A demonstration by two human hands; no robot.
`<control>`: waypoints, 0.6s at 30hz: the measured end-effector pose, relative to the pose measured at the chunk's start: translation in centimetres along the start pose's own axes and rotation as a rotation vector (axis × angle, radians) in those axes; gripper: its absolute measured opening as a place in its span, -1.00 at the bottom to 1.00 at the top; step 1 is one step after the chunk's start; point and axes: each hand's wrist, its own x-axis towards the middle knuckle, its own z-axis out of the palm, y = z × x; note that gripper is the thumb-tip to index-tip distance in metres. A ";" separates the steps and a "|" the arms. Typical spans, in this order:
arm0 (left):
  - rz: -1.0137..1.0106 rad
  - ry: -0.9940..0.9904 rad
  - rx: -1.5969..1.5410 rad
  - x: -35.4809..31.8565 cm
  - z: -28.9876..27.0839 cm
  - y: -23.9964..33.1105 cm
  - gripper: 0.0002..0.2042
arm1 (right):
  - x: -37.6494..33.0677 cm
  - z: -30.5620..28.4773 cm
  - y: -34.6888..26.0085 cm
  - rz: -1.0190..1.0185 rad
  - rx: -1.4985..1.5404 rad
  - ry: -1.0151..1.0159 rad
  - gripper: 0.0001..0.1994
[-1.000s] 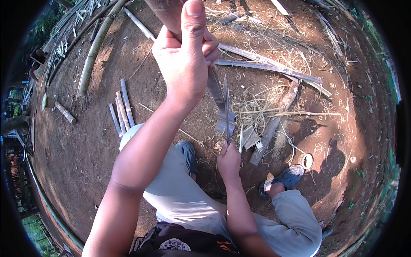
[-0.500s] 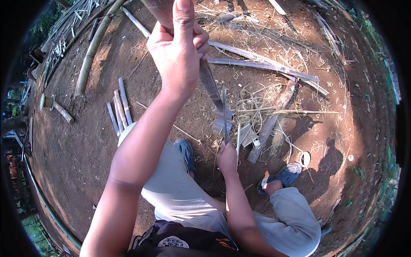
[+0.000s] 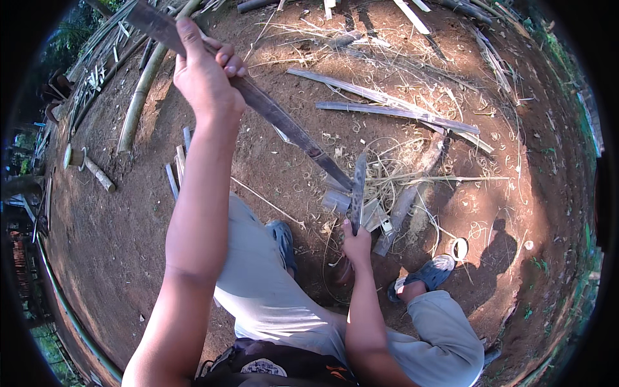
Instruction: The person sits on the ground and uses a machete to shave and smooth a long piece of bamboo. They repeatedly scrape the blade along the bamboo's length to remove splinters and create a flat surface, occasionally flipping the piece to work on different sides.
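My left hand [image 3: 207, 80] grips a long dark bamboo slat [image 3: 277, 119], with its fingers wrapped round it near the upper end. The slat slants down to the right, and its lower end comes beside a knife [image 3: 359, 187] with a long blade. I cannot tell whether slat and blade touch. My right hand [image 3: 357, 245] is closed round the knife's handle, which it mostly hides, and the blade points up and away. Behind the blade, short split bamboo pieces [image 3: 335, 201] lie on the ground.
Thin curly shavings [image 3: 393, 155] are strewn round a log [image 3: 412, 200]. Beyond lie pale split slats [image 3: 387, 100]. At the left are a bamboo pole [image 3: 138, 109] and a mallet-like wooden piece [image 3: 97, 173]. A bamboo ring [image 3: 459, 248] rests by my right shoe [image 3: 433, 271].
My left hand has swung left, so the slat now lies at a flatter slant with more of its length showing. My right hand has shifted slightly right, and the knife's broad side now shows.
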 end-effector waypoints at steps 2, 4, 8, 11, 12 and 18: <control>-0.076 0.110 -0.016 2.0 -2.2 0.6 -0.49 | -0.3 -0.9 -2.4 -0.036 0.073 0.051 -0.61; -0.174 0.168 -0.037 3.4 -3.0 0.2 -0.49 | 1.3 -1.7 -1.9 -0.281 0.110 0.278 -0.62; -0.270 0.245 -0.094 4.7 -5.0 -0.5 -0.50 | 0.8 -3.2 -3.6 -0.495 0.162 0.509 -0.68; -0.304 0.302 -0.150 5.5 -5.9 -0.6 -0.52 | -1.6 -4.7 -6.5 -0.336 0.590 0.343 -0.67; -0.329 0.313 -0.164 5.6 -5.7 -0.9 -0.52 | -2.3 -5.3 -7.7 -0.274 0.737 0.334 -0.65; -0.527 0.260 -0.251 4.4 -5.5 -3.5 -0.49 | -4.3 -9.0 -11.1 -0.267 1.340 0.396 -0.79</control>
